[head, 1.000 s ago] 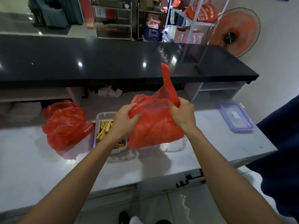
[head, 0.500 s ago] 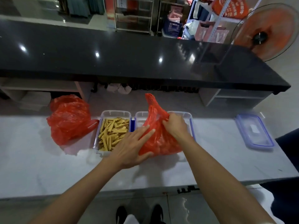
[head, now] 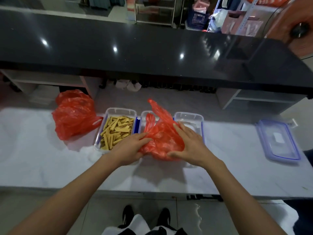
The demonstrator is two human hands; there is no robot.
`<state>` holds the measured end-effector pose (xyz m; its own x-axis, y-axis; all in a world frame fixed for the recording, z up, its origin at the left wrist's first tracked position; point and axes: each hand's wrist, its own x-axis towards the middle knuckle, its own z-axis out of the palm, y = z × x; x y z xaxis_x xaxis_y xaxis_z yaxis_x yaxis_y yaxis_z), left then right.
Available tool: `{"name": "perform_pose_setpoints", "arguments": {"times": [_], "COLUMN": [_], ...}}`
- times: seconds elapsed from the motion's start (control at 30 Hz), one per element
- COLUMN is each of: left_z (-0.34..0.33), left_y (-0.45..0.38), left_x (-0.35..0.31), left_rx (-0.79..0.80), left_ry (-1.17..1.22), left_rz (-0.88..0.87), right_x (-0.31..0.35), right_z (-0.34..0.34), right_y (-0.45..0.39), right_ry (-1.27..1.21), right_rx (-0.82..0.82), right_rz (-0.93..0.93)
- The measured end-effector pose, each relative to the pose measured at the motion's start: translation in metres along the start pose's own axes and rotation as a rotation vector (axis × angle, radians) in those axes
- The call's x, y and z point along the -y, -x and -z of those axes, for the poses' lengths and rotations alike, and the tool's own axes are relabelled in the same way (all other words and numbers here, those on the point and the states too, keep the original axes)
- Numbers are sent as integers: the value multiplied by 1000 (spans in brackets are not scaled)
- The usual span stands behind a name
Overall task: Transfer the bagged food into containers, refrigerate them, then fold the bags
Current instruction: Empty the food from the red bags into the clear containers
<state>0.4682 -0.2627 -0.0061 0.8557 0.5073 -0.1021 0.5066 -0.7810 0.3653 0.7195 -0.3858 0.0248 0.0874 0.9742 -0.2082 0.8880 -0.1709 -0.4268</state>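
Red bag [head: 162,141], held up a second ago, now lowered over the empty container [head: 189,121] right of the full container [head: 116,129]; left hand [head: 128,150] and right hand [head: 191,146] flat, unclenched, pressing it down — emptied, folding likely next.

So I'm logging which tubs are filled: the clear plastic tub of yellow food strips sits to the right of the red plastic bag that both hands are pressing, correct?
Not quite. In the head view the clear plastic tub of yellow food strips sits to the left of the red plastic bag, not the right. The rest holds: the left hand and the right hand both press that bag.
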Motion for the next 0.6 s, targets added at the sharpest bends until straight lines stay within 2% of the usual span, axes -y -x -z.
{"name": "perform_pose_setpoints", "arguments": {"times": [0.1, 0.3, 0.43, 0.6], "left_z": [1, -2, -5, 0], "left_y": [-4, -6, -5, -4], "left_x": [-10, -22, -30, -48], "left_rx": [-55, -155, -284, -470], "left_ry": [22, 120, 348, 798], "left_rz": [34, 169, 245, 365], "right_x": [-8, -18, -33, -8], "right_z": [-10, -20, -10, 27], "right_y": [6, 2, 1, -9], "right_ry": [-11, 75, -98, -364], "right_rx": [74, 109, -53, -308], "right_rz": [67, 183, 186, 164]}}
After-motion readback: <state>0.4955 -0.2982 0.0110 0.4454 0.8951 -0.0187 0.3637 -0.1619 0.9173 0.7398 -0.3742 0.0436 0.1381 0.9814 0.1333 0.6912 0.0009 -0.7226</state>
